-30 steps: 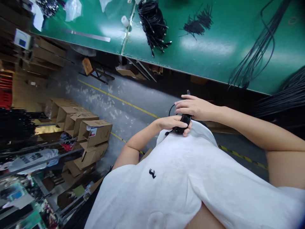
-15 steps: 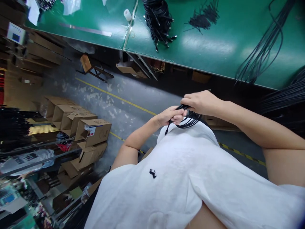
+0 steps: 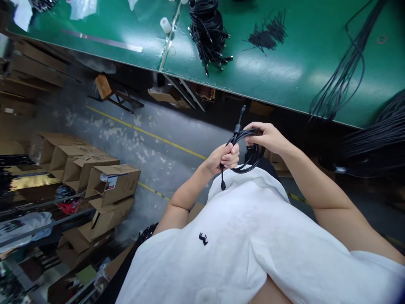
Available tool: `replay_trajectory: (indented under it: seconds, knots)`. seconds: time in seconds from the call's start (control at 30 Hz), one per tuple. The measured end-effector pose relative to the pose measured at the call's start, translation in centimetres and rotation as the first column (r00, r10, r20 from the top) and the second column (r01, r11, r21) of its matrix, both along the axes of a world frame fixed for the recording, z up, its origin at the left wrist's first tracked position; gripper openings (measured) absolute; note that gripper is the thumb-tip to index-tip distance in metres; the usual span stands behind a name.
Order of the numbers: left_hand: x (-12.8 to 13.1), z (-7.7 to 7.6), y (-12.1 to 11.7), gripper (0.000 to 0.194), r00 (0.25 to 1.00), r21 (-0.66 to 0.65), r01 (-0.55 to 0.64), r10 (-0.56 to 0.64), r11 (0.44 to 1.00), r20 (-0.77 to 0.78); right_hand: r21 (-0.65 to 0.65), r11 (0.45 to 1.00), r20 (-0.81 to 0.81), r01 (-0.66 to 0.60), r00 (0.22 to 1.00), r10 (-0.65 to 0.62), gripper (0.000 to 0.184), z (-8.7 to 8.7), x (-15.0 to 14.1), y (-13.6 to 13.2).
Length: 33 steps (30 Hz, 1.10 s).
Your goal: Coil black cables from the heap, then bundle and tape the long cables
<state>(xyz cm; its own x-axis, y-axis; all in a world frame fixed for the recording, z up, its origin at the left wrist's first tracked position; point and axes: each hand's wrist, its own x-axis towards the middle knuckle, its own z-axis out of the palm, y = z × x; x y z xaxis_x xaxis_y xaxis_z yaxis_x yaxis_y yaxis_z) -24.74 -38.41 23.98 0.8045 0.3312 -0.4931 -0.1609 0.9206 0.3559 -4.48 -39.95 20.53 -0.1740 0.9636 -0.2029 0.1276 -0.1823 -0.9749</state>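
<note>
In front of my waist is a black cable (image 3: pixel 244 170) wound into a loose coil. My left hand (image 3: pixel 225 158) is closed in a fist around one side of the coil. One connector end (image 3: pixel 223 185) hangs below that fist, while another cable end (image 3: pixel 243 109) sticks up above it. On the coil's upper right side, my right hand (image 3: pixel 265 136) has its thumb and fingers curled round the loops. The fist hides part of the coil.
On the green table (image 3: pixel 272 80) ahead lie a bundle of black cables (image 3: pixel 207 33), a pile of short black ties (image 3: pixel 265 36) and loose long cables (image 3: pixel 341 71). More cables (image 3: pixel 379 135) hang at the right. Cardboard boxes (image 3: pixel 112 183) and a stool (image 3: pixel 103 86) stand left.
My right hand has drawn away from the left and lowered its wrist. The coil looks wider, and a cable end now points up above my left hand. The view has shifted slightly.
</note>
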Motion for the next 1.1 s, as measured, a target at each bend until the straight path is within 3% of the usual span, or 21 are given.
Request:
replay_trajectory:
  seconds: [0.07,0.13,0.2,0.23,0.3,0.33,0.4,0.43,0.5,0.57,0.63,0.73,0.8,0.83,0.93,1.0,1.1]
  knots:
    - [0.1,-0.4,0.7,0.036,0.998,0.1,0.057,-0.058,0.993,0.009,0.115,0.971,0.294,-0.21,0.941,0.168,0.014,1.8,0.7,1.7]
    - [0.1,-0.5,1.8,0.038,0.996,0.206,0.092,-0.088,0.974,-0.029,0.183,0.904,0.56,-0.386,0.797,0.227,0.009,3.1,1.4,3.4]
    - [0.2,-0.2,3.3,0.042,0.99,0.307,0.122,-0.094,0.944,-0.102,0.229,0.853,0.658,-0.47,0.72,0.22,0.011,3.5,2.0,5.0]
    - [0.3,0.1,4.0,0.044,0.985,0.362,0.142,-0.095,0.921,-0.143,0.253,0.838,0.641,-0.484,0.732,0.229,0.011,3.3,2.4,5.9]
    - [0.9,0.8,5.5,0.044,0.974,0.46,0.168,-0.074,0.872,-0.216,0.292,0.856,0.488,-0.427,0.836,0.25,0.008,2.3,3.0,7.6]
    - [1.4,1.1,6.1,0.043,0.969,0.494,0.149,-0.028,0.856,-0.245,0.288,0.898,0.347,-0.332,0.911,0.225,0.008,1.5,3.1,8.4]
    - [2.8,1.3,7.4,0.042,0.941,0.529,0.02,0.162,0.849,-0.296,0.143,0.989,-0.034,-0.034,0.999,0.04,0.016,-0.4,2.7,9.7]
    - [3.8,1.2,8.0,0.041,0.905,0.537,-0.068,0.279,0.841,-0.323,-0.007,0.994,-0.224,0.105,0.969,-0.104,0.023,-1.4,2.1,10.2]
    - [5.9,0.5,9.1,0.038,0.802,0.554,-0.199,0.459,0.809,-0.382,-0.345,0.912,-0.477,0.221,0.796,-0.373,0.036,-3.4,0.4,11.0]
    - [8.2,-0.9,9.9,0.034,0.73,0.566,-0.253,0.539,0.785,-0.42,-0.58,0.799,-0.545,0.158,0.653,-0.525,0.045,-5.0,-1.4,11.6]
    - [10.2,-2.3,10.3,0.032,0.699,0.555,-0.283,0.564,0.782,-0.439,-0.69,0.717,-0.525,0.096,0.615,-0.588,0.049,-6.3,-2.6,11.8]
    - [11.9,-3.3,10.8,0.037,0.669,0.495,-0.35,0.582,0.795,-0.462,-0.726,0.685,-0.504,0.063,0.628,-0.593,0.046,-7.6,-2.1,11.6]
    - [12.3,-3.1,11.4,0.041,0.658,0.444,-0.396,0.586,0.804,-0.473,-0.703,0.711,-0.529,-0.001,0.669,-0.522,0.042,-8.4,0.1,11.4]
    - [12.2,-2.7,11.9,0.042,0.658,0.421,-0.411,0.583,0.809,-0.477,-0.669,0.743,-0.511,-0.019,0.738,-0.441,0.041,-9.0,1.8,11.7]
    - [11.2,-1.6,13.4,0.042,0.686,0.367,-0.395,0.536,0.842,-0.492,-0.529,0.844,-0.182,0.087,0.96,-0.213,0.03,-11.1,8.9,14.8]
    - [10.4,-1.3,13.9,0.043,0.703,0.348,-0.347,0.487,0.871,-0.518,-0.414,0.863,0.112,0.29,0.957,-0.268,0.015,-12.6,14.2,19.1]
    - [9.5,-1.9,13.6,0.049,0.69,0.321,-0.28,0.422,0.905,-0.588,-0.247,0.816,0.342,0.522,0.835,-0.431,0.005,-14.5,20.6,26.7]
